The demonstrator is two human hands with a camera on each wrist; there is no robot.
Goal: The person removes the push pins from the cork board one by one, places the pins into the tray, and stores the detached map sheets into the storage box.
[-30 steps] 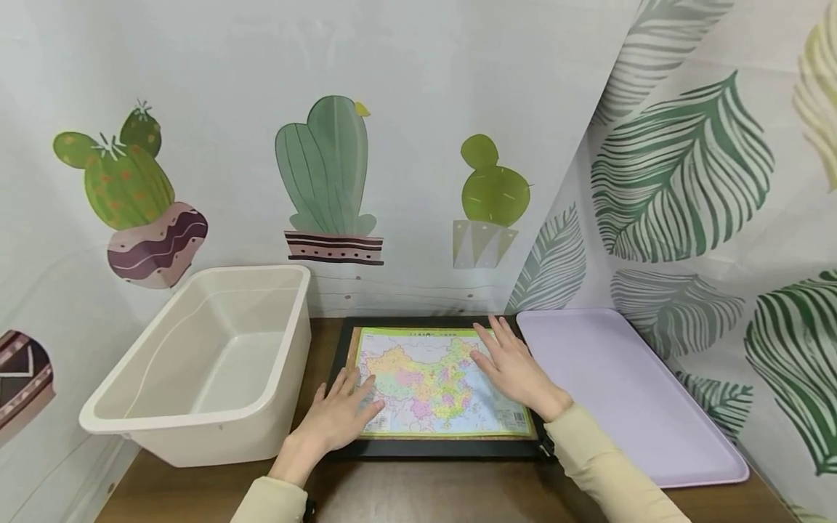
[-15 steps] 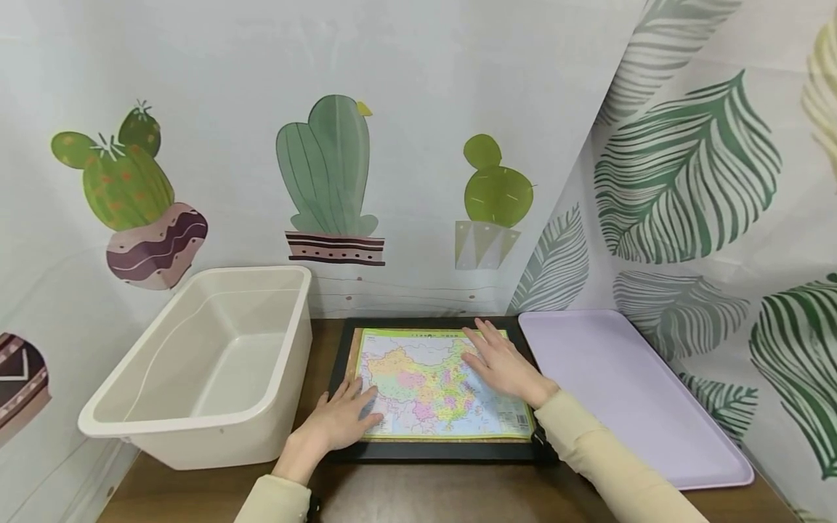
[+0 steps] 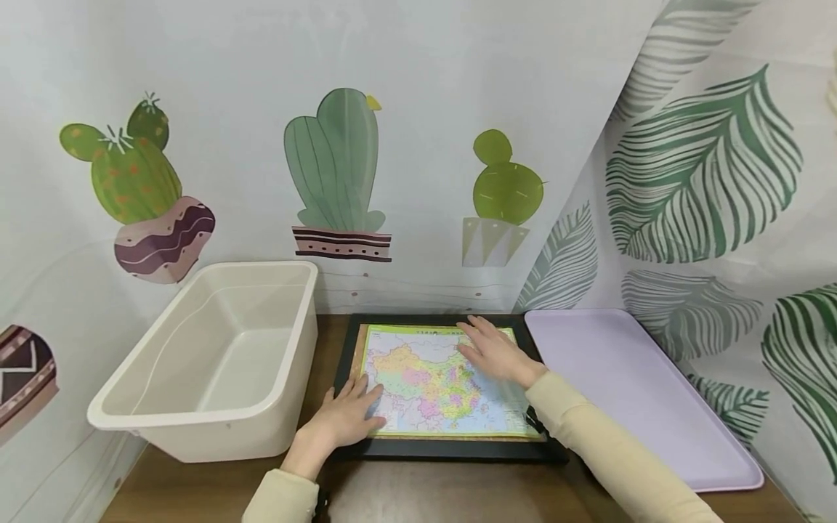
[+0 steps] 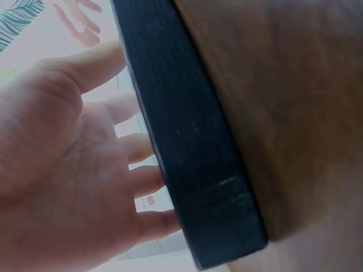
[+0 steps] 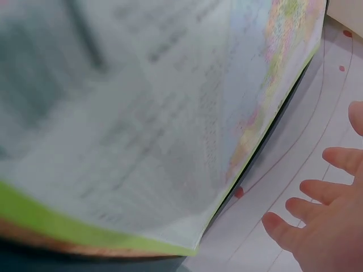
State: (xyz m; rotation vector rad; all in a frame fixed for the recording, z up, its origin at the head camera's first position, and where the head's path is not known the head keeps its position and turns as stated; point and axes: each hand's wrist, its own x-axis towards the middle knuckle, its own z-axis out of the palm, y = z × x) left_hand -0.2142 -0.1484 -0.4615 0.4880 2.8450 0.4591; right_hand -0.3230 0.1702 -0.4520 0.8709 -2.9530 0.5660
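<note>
A colourful paper map of China [image 3: 418,392] with a yellow-green border lies over a cork board framed by a thick black frame [image 3: 451,451]. Over the map's left edge rests my left hand [image 3: 343,418], fingers spread across the cork and paper. In the left wrist view the frame's dark side [image 4: 181,130] hides the fingertips of that hand [image 4: 62,158]. My right hand [image 3: 495,353] lies over the map's upper right, its fingers extended and slightly apart. The right wrist view has the map [image 5: 164,124] close up, with the right hand [image 5: 329,215] beside its edge.
To the left stands a deep white plastic tub [image 3: 196,418]. A flat lilac tray [image 3: 628,385] lies to the right of the frame. All of these sit on a brown wooden table [image 3: 418,494], backed by curtains printed with cacti and leaves.
My right hand has slid left over the upper part of the map. The left hand stays at the map's left edge. The whole head view has shifted slightly.
</note>
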